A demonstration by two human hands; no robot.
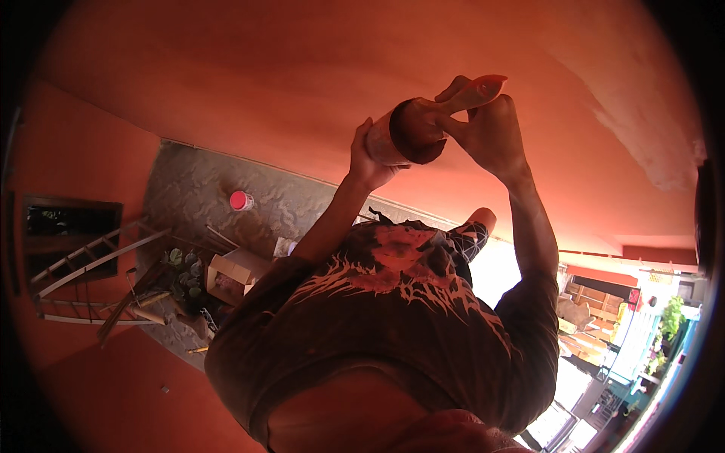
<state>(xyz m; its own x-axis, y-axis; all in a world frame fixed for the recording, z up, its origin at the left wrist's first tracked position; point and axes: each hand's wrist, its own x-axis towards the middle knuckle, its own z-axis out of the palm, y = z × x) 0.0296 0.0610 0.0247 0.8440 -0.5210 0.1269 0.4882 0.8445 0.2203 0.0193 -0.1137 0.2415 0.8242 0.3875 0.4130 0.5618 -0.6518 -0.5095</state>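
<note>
Brush [482, 89] gripped by fingers of R hand [492, 140], lower end at tilted can's [384, 142] mouth, L hand [367, 166] clasping can.

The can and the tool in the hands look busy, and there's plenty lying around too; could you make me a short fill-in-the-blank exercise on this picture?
1. The person's ____ hand holds the cylindrical can.
2. The tool's handle is gripped by the fingers of the person's ____ hand.
3. A small tub with a pinkish-red top stands on the grey ____.
4. Near the picture's left edge, the frame with rungs is a ____.

Missing words: left; right; floor; ladder.
</note>
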